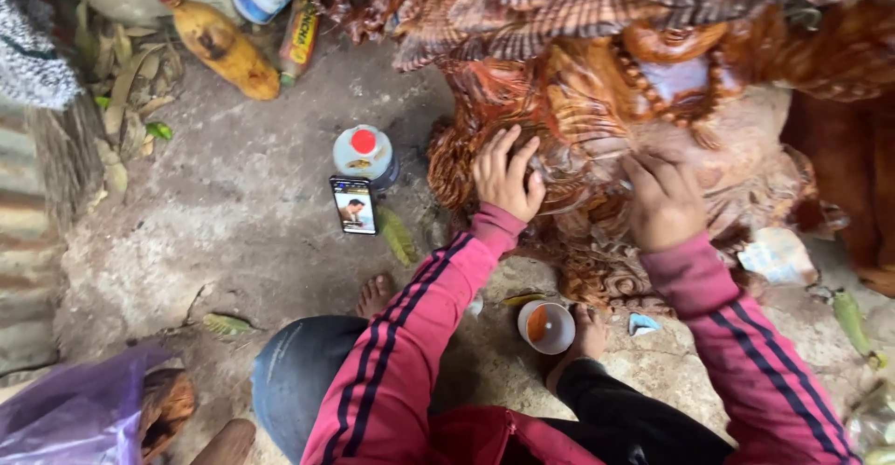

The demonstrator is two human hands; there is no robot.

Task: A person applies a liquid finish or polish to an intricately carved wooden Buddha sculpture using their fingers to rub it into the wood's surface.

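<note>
A large carved, glossy reddish-brown wooden sculpture (653,64) fills the upper right. My left hand (506,176) rests flat on its carved lower front, fingers spread. My right hand (662,199) presses against the carving a little to the right, fingers curled on the surface; whether it holds anything is hidden. Both arms wear pink sleeves with dark stripes. A small white cup (546,326) with orange-brown liquid stands on the ground between my bare feet, below the hands.
A phone (353,205) with a lit screen leans by a white red-capped bottle (364,154). A yellow bottle (219,41) and other containers lie at the top left. Dry leaves dot the concrete ground (233,232). A purple plastic bag (75,409) lies bottom left.
</note>
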